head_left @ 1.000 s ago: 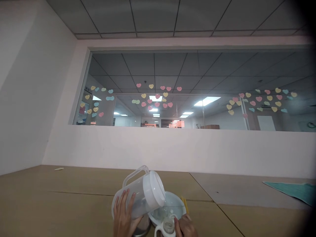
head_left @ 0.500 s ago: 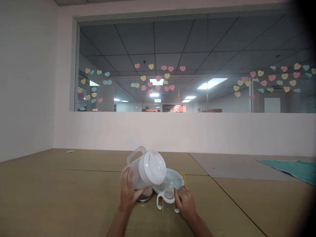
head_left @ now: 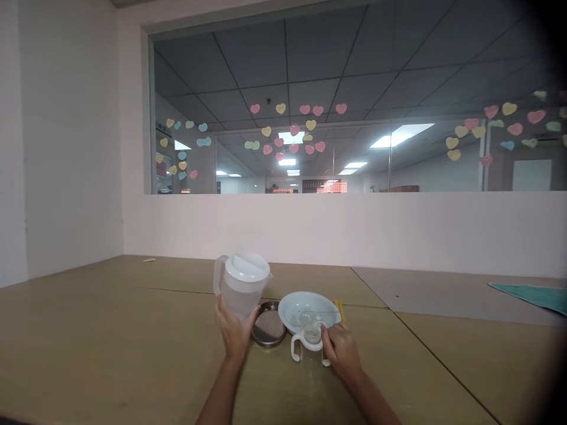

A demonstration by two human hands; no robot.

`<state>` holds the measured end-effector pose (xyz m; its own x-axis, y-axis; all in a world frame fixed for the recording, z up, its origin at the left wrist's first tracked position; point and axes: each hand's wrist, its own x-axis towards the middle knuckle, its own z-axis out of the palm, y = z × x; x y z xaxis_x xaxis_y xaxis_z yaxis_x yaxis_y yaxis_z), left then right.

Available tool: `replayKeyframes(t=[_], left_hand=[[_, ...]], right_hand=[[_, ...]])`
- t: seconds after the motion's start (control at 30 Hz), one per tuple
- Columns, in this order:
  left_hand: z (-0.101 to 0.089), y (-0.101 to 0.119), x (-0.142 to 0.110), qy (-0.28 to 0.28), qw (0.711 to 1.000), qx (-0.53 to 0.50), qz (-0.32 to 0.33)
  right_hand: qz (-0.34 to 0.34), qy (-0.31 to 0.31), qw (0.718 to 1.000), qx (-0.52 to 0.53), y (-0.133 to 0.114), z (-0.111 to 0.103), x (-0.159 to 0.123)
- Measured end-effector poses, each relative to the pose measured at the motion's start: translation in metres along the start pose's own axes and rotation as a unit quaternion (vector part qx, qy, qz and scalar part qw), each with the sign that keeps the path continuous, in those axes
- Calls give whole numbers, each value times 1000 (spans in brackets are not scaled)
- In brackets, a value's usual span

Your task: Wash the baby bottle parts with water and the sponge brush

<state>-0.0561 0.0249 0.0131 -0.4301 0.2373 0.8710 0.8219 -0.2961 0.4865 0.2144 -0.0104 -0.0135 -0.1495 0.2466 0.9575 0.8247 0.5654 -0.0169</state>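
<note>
My left hand [head_left: 233, 327] is wrapped round the lower part of a clear plastic pitcher [head_left: 243, 289] with a white lid. The pitcher leans slightly, its handle on the left and its spout towards the right. My right hand [head_left: 343, 348] grips the right handle of a clear baby bottle [head_left: 312, 348], which has a white two-handled collar and an uncovered mouth. Behind the bottle sits a pale bowl [head_left: 292, 307] with clear and white parts in it that I cannot make out. A round metal tin [head_left: 269, 341] lies between the pitcher and the bowl.
Something yellow [head_left: 339, 310] shows at the bowl's right edge. A green cloth [head_left: 531, 297] lies on the table [head_left: 133, 354] at the far right, and a small pale piece [head_left: 149, 260] near the back left. A wall with a window closes off the far side.
The pitcher has gone from steeply tilted over the bottle side to nearly upright, moving left with my left hand. My right hand stays on the bottle's handle. The camera view has tipped down.
</note>
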Motion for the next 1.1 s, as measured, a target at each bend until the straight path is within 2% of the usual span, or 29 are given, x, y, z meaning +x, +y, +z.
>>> replayKeyframes(t=[0.17, 0.23, 0.3, 0.37, 0.47, 0.57, 0.63, 0.73, 0.8, 0.87, 0.9, 0.97, 1.0, 1.03, 1.07, 1.1], left_hand=[[-1, -3, 1, 15, 999, 39, -16], [-1, -3, 1, 10, 999, 50, -18], [-2, -3, 0, 7, 998, 55, -21], [-1, -5, 0, 6, 998, 55, -23], [1, -9, 0, 9, 998, 51, -28], [5, -14, 1, 18, 998, 43, -39], [7, -17, 1, 23, 998, 39, -48], [9, -19, 2, 22, 997, 34, -58], [7, -16, 2, 24, 997, 43, -66], [3, -9, 2, 37, 995, 59, -67], [1, -2, 2, 48, 995, 60, -58], [-1, 14, 3, 41, 999, 25, -4], [-1, 25, 3, 16, 999, -14, 29], [2, 36, 3, -39, 996, -54, 66], [6, 48, 3, -137, 981, -85, 112], [12, 59, 3, -262, 951, -91, 137]], right_hand=[[15, -14, 1000, 5, 0, -2, 1], [54, -25, 998, 31, 0, -6, 2], [135, -21, 989, 57, 1, -11, 3], [242, -6, 968, 63, 4, -16, 5], [398, -14, 917, 20, 14, -19, 7], [499, -74, 862, -43, 26, -15, 5], [512, -124, 846, -81, 34, -10, 0], [466, -201, 852, -126, 40, 0, -12], [448, -217, 858, -125, 43, 6, -21], [432, -198, 874, -99, 47, 12, -29], [433, -168, 882, -71, 49, 14, -31], [444, -116, 888, -26, 55, 17, -34], [451, -96, 887, -12, 58, 17, -34], [460, -82, 884, -5, 62, 17, -33], [469, -69, 880, -3, 65, 16, -32], [479, -54, 876, -1, 67, 15, -31]])
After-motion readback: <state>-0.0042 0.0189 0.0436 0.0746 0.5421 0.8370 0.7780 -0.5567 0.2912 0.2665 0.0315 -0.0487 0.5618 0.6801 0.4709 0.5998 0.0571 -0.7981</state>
